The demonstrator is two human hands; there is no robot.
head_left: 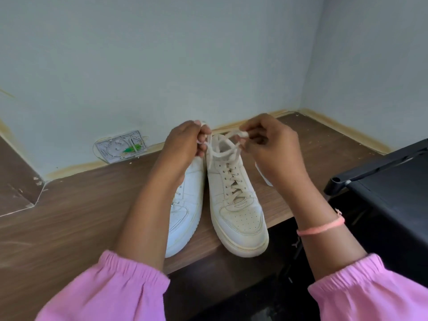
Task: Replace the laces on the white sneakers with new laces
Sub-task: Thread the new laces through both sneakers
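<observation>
Pale walls meet a brown wooden table [69, 216] carrying two white sneakers [234, 200] side by side, toes toward the person. Above the right sneaker's collar, the left hand [185, 141] and right hand [266, 144] each pinch an end of its cream lace [222, 144].

Surface: brown wooden table [69, 216] set against a pale wall.
Sneakers: two white sneakers side by side, toes toward the camera; the right sneaker [236, 200] is laced, the left sneaker [185, 205] is partly hidden by a forearm.
Left hand [185, 141]: pinches one lace [220, 149] end above the collar.
Right hand [266, 144]: pinches the other end, looped.
Sleeves: pink, gathered cuffs.
Right side: black object [382, 181].
</observation>
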